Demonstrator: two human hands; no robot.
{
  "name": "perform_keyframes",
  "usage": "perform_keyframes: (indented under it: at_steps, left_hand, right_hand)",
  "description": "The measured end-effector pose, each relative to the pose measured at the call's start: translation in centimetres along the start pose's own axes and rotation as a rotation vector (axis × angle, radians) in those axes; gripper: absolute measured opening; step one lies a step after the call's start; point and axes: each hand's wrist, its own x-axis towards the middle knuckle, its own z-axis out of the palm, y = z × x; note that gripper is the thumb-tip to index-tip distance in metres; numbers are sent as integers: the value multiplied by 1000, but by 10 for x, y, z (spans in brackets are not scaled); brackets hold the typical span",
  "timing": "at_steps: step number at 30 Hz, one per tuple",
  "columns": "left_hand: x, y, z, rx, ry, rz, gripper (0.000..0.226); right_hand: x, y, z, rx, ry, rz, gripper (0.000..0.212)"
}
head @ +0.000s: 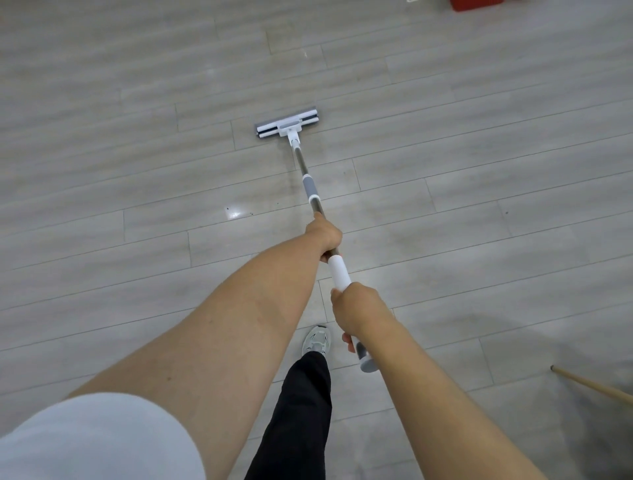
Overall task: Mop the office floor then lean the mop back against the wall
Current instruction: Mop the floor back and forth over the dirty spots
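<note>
A mop with a white and grey flat head [287,126] lies pressed on the pale grey plank floor [462,144], its metal pole running back toward me. My left hand [324,236] grips the pole just above a white sleeve [339,272]. Closer to me, my right hand [354,310] grips the upper end of the handle, whose grey end cap [365,359] sticks out below my fist. Both arms are stretched forward. No wall is in view.
My foot in a grey sneaker [317,339] and a black trouser leg stand under the handle. A thin wooden stick [592,383] lies at the right edge. A red object [476,4] sits at the top right. A bright reflection [234,213] shines on the floor.
</note>
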Motion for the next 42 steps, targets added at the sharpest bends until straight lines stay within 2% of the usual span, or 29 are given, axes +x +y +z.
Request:
perform_keyframes:
  at_steps: [6, 12, 16, 20, 23, 26, 29, 32, 42]
  left_hand:
    - [-83, -65, 81, -26, -18, -8, 71]
    - [-201, -143, 180, -29, -25, -10, 72]
    - [-270, -180, 234, -43, -54, -23, 76]
    - [-315, -201, 258, -50, -63, -35, 71]
    - [-331, -208, 258, -60, -60, -37, 74]
    - [-333, -207, 248, -63, -52, -36, 77]
    - [-324, -206, 239, -46, -37, -35, 74]
    - [-311, -202, 232, -75, -43, -48, 72]
    - [-234, -157, 166, -44, -22, -29, 74]
  right_hand:
    - [-57, 109, 30, -2, -49, 127, 27]
    - [-124, 256, 74, 34, -70, 142, 20]
    - [-171, 335, 88, 8, -64, 178, 27]
    - [-211, 374, 95, -26, -57, 171, 35]
    - [-227, 382, 99, 0, -61, 119, 38]
    - [-228, 375, 104, 13, -36, 64, 33]
    - [-227, 362, 105, 51, -43, 69, 28]
    - [-224, 348, 101, 64, -42, 107, 34]
    - [-170, 254, 84, 51, -25, 79, 31]
